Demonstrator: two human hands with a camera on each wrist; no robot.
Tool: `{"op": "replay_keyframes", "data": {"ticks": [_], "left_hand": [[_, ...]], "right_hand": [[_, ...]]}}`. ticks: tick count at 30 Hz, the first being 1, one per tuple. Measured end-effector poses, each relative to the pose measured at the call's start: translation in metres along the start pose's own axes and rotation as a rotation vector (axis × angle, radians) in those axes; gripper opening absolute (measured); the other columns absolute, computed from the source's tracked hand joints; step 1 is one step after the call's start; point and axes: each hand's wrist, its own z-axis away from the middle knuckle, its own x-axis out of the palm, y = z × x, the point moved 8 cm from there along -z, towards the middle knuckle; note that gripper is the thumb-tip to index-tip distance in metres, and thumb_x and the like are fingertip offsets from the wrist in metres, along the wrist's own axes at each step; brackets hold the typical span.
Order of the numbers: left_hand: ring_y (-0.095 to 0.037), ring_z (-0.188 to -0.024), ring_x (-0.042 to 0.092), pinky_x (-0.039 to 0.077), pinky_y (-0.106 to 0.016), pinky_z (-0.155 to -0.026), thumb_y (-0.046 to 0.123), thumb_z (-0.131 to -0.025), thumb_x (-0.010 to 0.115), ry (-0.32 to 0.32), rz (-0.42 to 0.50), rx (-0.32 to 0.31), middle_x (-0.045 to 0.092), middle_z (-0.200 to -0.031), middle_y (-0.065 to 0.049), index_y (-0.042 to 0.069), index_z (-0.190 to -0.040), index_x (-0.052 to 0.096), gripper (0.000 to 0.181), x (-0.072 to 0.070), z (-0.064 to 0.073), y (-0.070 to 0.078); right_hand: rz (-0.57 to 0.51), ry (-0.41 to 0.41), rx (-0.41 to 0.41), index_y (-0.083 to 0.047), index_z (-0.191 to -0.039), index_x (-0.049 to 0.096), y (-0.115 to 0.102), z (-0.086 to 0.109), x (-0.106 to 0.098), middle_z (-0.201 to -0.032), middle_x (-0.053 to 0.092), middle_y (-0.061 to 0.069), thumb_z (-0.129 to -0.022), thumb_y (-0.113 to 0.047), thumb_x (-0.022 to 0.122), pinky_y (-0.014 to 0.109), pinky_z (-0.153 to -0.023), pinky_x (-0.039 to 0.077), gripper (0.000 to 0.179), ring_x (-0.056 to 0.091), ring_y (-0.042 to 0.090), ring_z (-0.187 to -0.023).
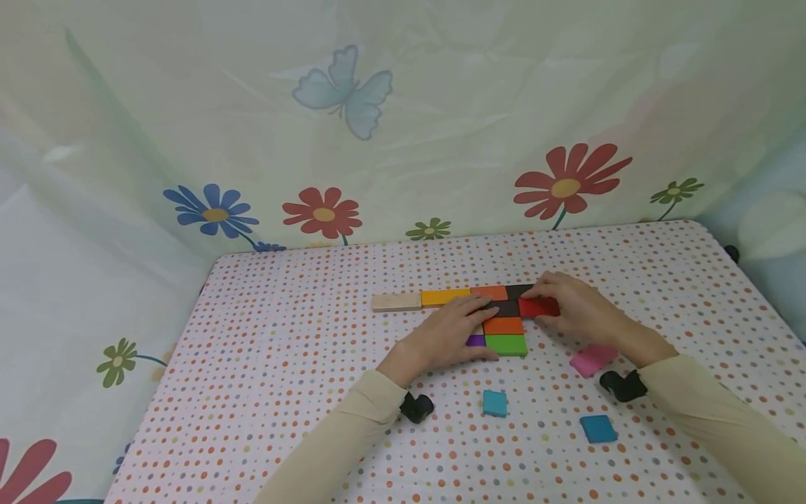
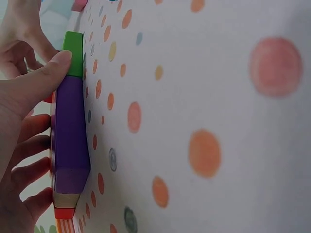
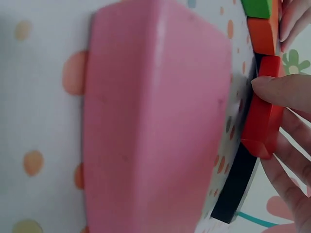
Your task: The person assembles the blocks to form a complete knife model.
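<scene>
My left hand (image 1: 443,334) rests spread over a flat group of coloured blocks. Its thumb touches the near side where a green block (image 1: 506,344) meets a long purple block (image 2: 70,131). The hand hides part of the group. An orange block (image 1: 504,325) and a dark brown block (image 1: 506,309) show beside its fingers. My right hand (image 1: 579,308) pinches a red block (image 3: 262,116) between thumb and fingers at the group's right end. That red block lies beside the dark brown one, partly over or against a long black block (image 3: 235,187); contact is unclear.
Along the back run a plain wooden block (image 1: 397,302), a yellow block (image 1: 443,298) and another orange block (image 1: 489,292). A pink block (image 1: 593,359) lies under the right wrist. Two blue square pieces (image 1: 495,403) lie nearer the front on the dotted cloth (image 1: 283,392).
</scene>
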Motion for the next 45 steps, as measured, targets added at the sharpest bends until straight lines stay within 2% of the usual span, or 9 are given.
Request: {"op": "replay_keyframes", "data": {"ticks": [7, 16, 21, 27, 31, 34, 38, 41, 45], "left_hand": [[-0.021, -0.158, 0.024, 0.019, -0.031, -0.127, 0.060, -0.101, 0.060, 0.003, 0.005, 0.000, 0.029, -0.171, -0.004, 0.016, -0.163, 0.038, 0.080, 0.000, 0.000, 0.000], [-0.021, -0.158, 0.023, 0.019, -0.032, -0.127, 0.060, -0.101, 0.060, -0.003, 0.006, -0.006, 0.028, -0.171, -0.004, 0.017, -0.164, 0.037, 0.080, 0.000, 0.001, -0.001], [-0.023, -0.158, 0.024, 0.018, -0.031, -0.127, 0.060, -0.101, 0.060, 0.004, -0.009, 0.004, 0.030, -0.171, -0.005, 0.016, -0.163, 0.038, 0.080, 0.000, 0.000, 0.000], [-0.023, -0.158, 0.024, 0.017, -0.030, -0.127, 0.059, -0.101, 0.061, 0.013, -0.018, 0.020, 0.032, -0.170, -0.006, 0.014, -0.163, 0.039, 0.080, 0.000, 0.001, 0.001], [-0.023, -0.158, 0.024, 0.016, -0.029, -0.127, 0.059, -0.100, 0.062, 0.016, -0.019, 0.021, 0.032, -0.170, -0.005, 0.014, -0.163, 0.039, 0.080, 0.001, 0.002, 0.002], [-0.023, -0.158, 0.025, 0.015, -0.029, -0.127, 0.059, -0.100, 0.063, 0.014, -0.020, 0.020, 0.032, -0.170, -0.005, 0.014, -0.162, 0.039, 0.080, 0.002, 0.002, 0.002], [-0.022, -0.158, 0.023, 0.015, -0.029, -0.127, 0.059, -0.100, 0.062, 0.006, -0.018, 0.011, 0.031, -0.170, -0.005, 0.015, -0.163, 0.039, 0.080, 0.003, 0.002, 0.001], [-0.022, -0.159, 0.022, 0.014, -0.029, -0.128, 0.059, -0.101, 0.061, -0.001, -0.011, 0.007, 0.030, -0.171, -0.005, 0.015, -0.163, 0.038, 0.080, 0.002, 0.002, 0.001], [-0.022, -0.159, 0.022, 0.014, -0.029, -0.127, 0.058, -0.101, 0.062, 0.000, -0.011, 0.011, 0.030, -0.171, -0.005, 0.015, -0.163, 0.038, 0.080, 0.001, 0.002, 0.001]], "right_hand": [[0.015, 0.026, -0.016, 0.002, -0.118, 0.076, 0.000, -0.001, 0.002, -0.108, 0.064, 0.016, -0.080, 0.000, 0.089, 0.058, -0.092, 0.056, 0.039, 0.062, 0.036, -0.102], [0.061, 0.014, 0.000, 0.003, -0.120, 0.075, -0.002, 0.000, 0.005, -0.111, 0.064, 0.020, -0.080, -0.002, 0.090, 0.059, -0.094, 0.055, 0.043, 0.061, 0.039, -0.104], [0.076, 0.017, -0.009, 0.004, -0.117, 0.076, -0.003, 0.001, 0.005, -0.110, 0.064, 0.019, -0.079, -0.002, 0.090, 0.060, -0.093, 0.055, 0.040, 0.061, 0.040, -0.105], [0.055, 0.042, -0.074, 0.003, -0.114, 0.077, -0.004, 0.005, 0.002, -0.107, 0.065, 0.015, -0.080, -0.001, 0.090, 0.056, -0.088, 0.058, 0.037, 0.063, 0.035, -0.100], [-0.015, 0.073, -0.135, -0.003, -0.110, 0.079, -0.007, 0.013, -0.008, -0.105, 0.066, 0.008, -0.079, -0.001, 0.090, 0.048, -0.080, 0.060, 0.033, 0.063, 0.028, -0.097], [-0.093, 0.039, -0.156, -0.011, -0.108, 0.080, -0.006, 0.022, -0.014, -0.104, 0.067, -0.001, -0.080, -0.006, 0.090, 0.043, -0.079, 0.060, 0.030, 0.064, 0.023, -0.096], [-0.135, -0.086, -0.146, -0.019, -0.108, 0.080, 0.002, 0.035, -0.012, -0.105, 0.067, -0.010, -0.079, -0.018, 0.093, 0.039, -0.083, 0.059, 0.031, 0.064, 0.015, -0.099], [-0.143, -0.133, -0.166, -0.020, -0.107, 0.080, 0.012, 0.048, -0.006, -0.107, 0.068, -0.010, -0.076, -0.019, 0.095, 0.032, -0.083, 0.058, 0.035, 0.061, 0.005, -0.101], [-0.161, -0.141, -0.212, -0.019, -0.105, 0.079, 0.024, 0.066, 0.001, -0.105, 0.068, -0.008, -0.072, -0.016, 0.097, 0.022, -0.077, 0.054, 0.037, 0.057, -0.003, -0.098]]}}
